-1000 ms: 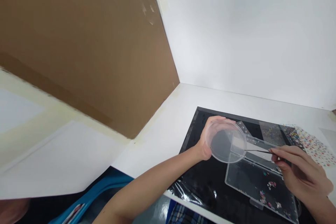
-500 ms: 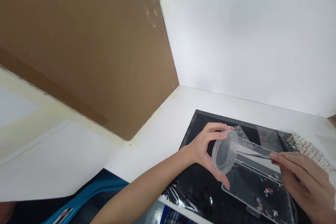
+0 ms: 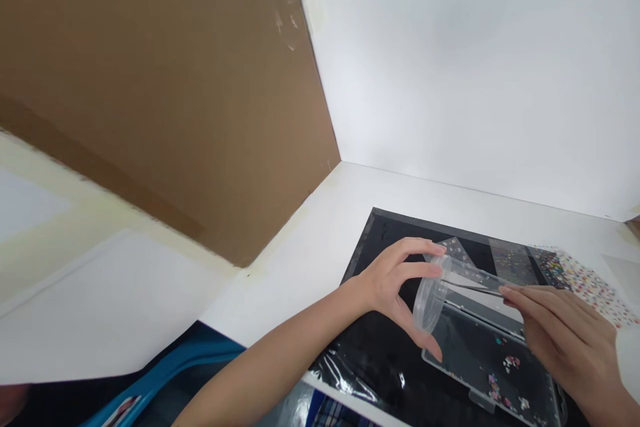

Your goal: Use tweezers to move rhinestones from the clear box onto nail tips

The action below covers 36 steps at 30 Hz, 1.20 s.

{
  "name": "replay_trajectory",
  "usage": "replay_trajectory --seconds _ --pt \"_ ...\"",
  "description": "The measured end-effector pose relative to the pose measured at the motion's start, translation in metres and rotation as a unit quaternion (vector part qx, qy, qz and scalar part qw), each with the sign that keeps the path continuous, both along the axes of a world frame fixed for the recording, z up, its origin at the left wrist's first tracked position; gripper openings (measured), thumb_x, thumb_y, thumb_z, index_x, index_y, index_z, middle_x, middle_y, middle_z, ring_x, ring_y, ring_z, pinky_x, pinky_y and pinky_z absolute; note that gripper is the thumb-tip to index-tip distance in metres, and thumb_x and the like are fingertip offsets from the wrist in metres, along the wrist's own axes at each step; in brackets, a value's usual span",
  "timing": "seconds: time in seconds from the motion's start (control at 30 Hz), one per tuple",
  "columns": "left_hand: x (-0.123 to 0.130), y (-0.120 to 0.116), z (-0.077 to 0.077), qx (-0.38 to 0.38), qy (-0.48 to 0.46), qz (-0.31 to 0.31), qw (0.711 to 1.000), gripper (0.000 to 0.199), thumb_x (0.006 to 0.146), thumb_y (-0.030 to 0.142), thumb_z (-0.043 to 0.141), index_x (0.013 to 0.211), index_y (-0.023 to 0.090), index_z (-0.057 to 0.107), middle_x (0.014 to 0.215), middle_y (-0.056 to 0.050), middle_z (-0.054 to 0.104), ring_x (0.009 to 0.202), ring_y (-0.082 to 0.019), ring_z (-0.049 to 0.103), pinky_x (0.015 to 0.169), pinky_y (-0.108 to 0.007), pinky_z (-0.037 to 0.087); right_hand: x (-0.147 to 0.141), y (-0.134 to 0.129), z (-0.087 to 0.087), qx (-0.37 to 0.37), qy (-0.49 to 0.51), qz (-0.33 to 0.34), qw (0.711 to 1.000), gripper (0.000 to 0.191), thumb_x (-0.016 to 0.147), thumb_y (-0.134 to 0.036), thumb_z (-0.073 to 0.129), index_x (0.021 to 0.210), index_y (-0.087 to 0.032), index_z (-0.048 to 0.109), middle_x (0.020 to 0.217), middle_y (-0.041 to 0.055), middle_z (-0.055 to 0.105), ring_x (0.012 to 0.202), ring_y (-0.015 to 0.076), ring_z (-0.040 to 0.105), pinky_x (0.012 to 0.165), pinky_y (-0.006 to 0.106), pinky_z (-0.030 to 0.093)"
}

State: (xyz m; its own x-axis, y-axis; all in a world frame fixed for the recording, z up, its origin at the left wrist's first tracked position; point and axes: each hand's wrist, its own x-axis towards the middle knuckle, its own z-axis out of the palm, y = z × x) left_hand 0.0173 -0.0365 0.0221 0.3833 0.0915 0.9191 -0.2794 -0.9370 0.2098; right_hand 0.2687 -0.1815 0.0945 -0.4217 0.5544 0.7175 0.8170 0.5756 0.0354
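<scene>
A clear round plastic container, tilted on its side, is held by its rim in my left hand, fingers above and thumb below. My right hand pinches thin metal tweezers, whose tips reach the container's wall. Whether the tips hold anything is too small to tell. Below both hands lies an open clear plastic case, with small colourful pieces scattered in it.
A black mat lies under the case on the white table. Many tiny coloured beads spread at the right. A brown board stands left; a blue object is below.
My right hand and the tweezers have moved a little to the left. The container has turned and shifted slightly right in my left hand, showing more of its side.
</scene>
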Motion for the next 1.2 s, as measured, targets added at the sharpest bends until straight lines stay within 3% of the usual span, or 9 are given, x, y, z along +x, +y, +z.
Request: replay_trajectory --seconds 0.07,0.17,0.3,0.57,0.77,0.93,1.1,1.2 --pt "-0.001 0.001 -0.005 -0.008 0.024 0.009 1.000 0.129 0.050 0.093 0.080 0.155 0.037 0.030 0.137 -0.011 0.060 0.116 -0.030 0.069 0.102 -0.048 0.062 0.000 0.000 0.001 0.002 -0.007 -0.001 1.000 0.046 0.090 0.007 0.059 0.123 -0.022 0.074 0.092 0.0017 0.079 0.081 0.0149 0.075 0.080 0.028 0.054" --pt "-0.003 0.002 -0.012 -0.068 0.115 0.027 0.991 0.112 0.044 0.093 0.082 0.136 0.036 0.053 0.127 -0.010 0.066 0.111 -0.031 0.072 0.103 -0.051 0.060 0.000 0.001 0.004 0.003 -0.017 0.007 1.000 0.044 0.091 0.004 0.058 0.123 -0.023 0.073 0.092 0.0012 0.079 0.079 0.0145 0.075 0.076 0.028 0.054" --pt "-0.005 0.004 -0.014 -0.142 0.188 -0.007 0.972 0.100 0.036 0.088 0.088 0.118 0.036 0.064 0.116 -0.008 0.069 0.111 -0.035 0.071 0.104 -0.056 0.058 -0.001 0.002 0.006 -0.011 -0.019 0.010 1.000 0.045 0.092 0.003 0.056 0.124 -0.025 0.071 0.091 0.0001 0.079 0.076 0.0136 0.075 0.072 0.027 0.055" --pt "-0.007 0.007 -0.014 -0.142 0.144 -0.012 0.979 0.108 0.036 0.082 0.092 0.128 0.038 0.057 0.124 -0.008 0.065 0.116 -0.035 0.068 0.104 -0.056 0.058 -0.006 0.001 0.006 -0.044 0.041 0.024 0.998 0.040 0.091 0.004 0.057 0.113 -0.025 0.072 0.087 -0.0005 0.077 0.072 0.0117 0.073 0.068 0.025 0.055" --pt "-0.010 0.010 -0.006 -0.122 0.112 0.024 0.986 0.126 0.049 0.070 0.097 0.151 0.037 0.033 0.142 -0.015 0.056 0.128 -0.038 0.063 0.103 -0.058 0.057 0.004 0.006 0.004 -0.063 0.084 0.010 0.994 0.026 0.094 -0.005 0.060 0.103 -0.025 0.073 0.084 0.0010 0.076 0.068 0.0128 0.073 0.064 0.023 0.057" --pt "-0.009 0.016 -0.005 -0.232 0.116 0.028 0.965 0.114 0.058 0.060 0.099 0.149 0.033 0.037 0.143 -0.015 0.050 0.135 -0.040 0.056 0.111 -0.063 0.050 0.015 0.003 0.003 -0.154 0.125 0.019 0.980 0.019 0.097 -0.011 0.060 0.099 -0.026 0.073 0.082 0.0011 0.075 0.066 0.0134 0.073 0.059 0.021 0.057" --pt "0.001 0.004 -0.009 -0.323 0.094 -0.065 0.939 0.115 0.056 0.059 0.100 0.146 0.035 0.033 0.145 -0.013 0.047 0.133 -0.038 0.059 0.117 -0.062 0.046 0.005 -0.031 0.006 -0.143 0.083 -0.006 0.986 0.019 0.097 -0.015 0.061 0.105 -0.026 0.074 0.086 0.0019 0.078 0.065 0.0144 0.075 0.060 0.019 0.058" --pt "0.008 -0.009 -0.009 -0.351 0.135 -0.090 0.922 0.111 0.060 0.057 0.099 0.144 0.034 0.030 0.143 -0.014 0.050 0.134 -0.040 0.058 0.114 -0.061 0.048 -0.003 -0.054 0.002 -0.131 0.048 -0.013 0.990 0.024 0.097 -0.012 0.057 0.109 -0.024 0.075 0.087 0.0014 0.079 0.064 0.0128 0.075 0.062 0.018 0.058"
